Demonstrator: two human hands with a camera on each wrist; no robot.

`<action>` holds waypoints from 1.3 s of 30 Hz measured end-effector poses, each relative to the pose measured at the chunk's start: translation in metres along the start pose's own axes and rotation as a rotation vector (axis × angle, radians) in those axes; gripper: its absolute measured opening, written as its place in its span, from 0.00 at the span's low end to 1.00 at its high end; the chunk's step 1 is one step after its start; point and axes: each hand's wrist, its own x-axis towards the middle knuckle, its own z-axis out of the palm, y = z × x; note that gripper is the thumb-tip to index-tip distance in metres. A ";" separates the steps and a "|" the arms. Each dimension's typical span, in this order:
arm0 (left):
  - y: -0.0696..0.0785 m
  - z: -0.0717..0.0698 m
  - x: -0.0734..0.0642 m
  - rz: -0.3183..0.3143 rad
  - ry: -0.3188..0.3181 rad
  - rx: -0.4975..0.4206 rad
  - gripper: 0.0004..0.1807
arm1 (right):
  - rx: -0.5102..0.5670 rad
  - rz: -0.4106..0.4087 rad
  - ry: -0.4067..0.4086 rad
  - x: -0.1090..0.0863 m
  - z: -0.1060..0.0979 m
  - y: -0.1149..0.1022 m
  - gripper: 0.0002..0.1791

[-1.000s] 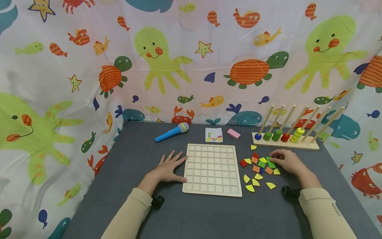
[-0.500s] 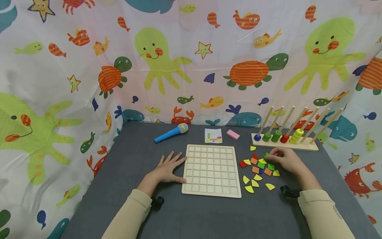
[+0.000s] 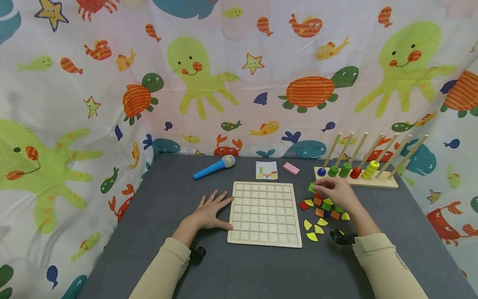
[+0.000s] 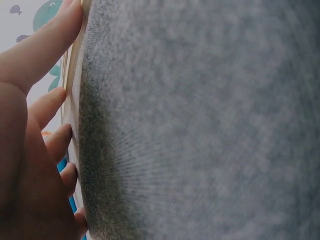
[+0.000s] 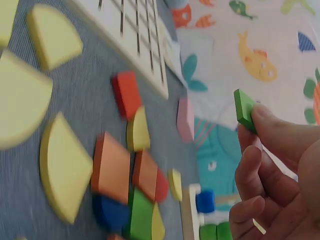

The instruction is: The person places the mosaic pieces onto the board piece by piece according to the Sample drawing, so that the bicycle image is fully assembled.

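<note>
My right hand (image 3: 337, 193) pinches a green square tile (image 5: 245, 110) between thumb and finger, held up above the loose pieces. Below it lies a scatter of yellow quarter-circle pieces (image 3: 312, 237), orange squares (image 3: 319, 212), red pieces (image 3: 303, 205), another green square (image 3: 326, 206) and a blue piece (image 5: 110, 212). To the left is a pale wooden grid board (image 3: 263, 214), its cells bare. My left hand (image 3: 209, 214) lies with fingers spread, thumb and index fingertip touching the board's left edge. In the left wrist view its fingers (image 4: 47, 42) reach along that edge.
Behind the board lie a small patterned card (image 3: 267, 170), a pink block (image 3: 291, 168) and a blue toy microphone (image 3: 214, 167). A wooden peg stand (image 3: 356, 177) with coloured rings stands at the back right. A sea-animal curtain (image 3: 231, 83) hangs behind the grey table (image 3: 261, 274).
My right hand has picked the green tile up from the pile and carried it left and toward the board. The left hand has stayed in place.
</note>
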 end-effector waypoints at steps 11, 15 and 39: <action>-0.007 0.005 0.002 0.015 -0.003 -0.043 0.61 | 0.053 -0.014 0.000 0.008 0.035 -0.034 0.16; -0.008 0.007 0.003 0.015 0.005 -0.045 0.61 | 0.047 -0.051 -0.009 0.014 0.048 -0.042 0.14; -0.013 0.012 0.009 0.026 0.014 -0.042 0.61 | 0.123 -0.080 -0.153 0.032 0.110 -0.085 0.10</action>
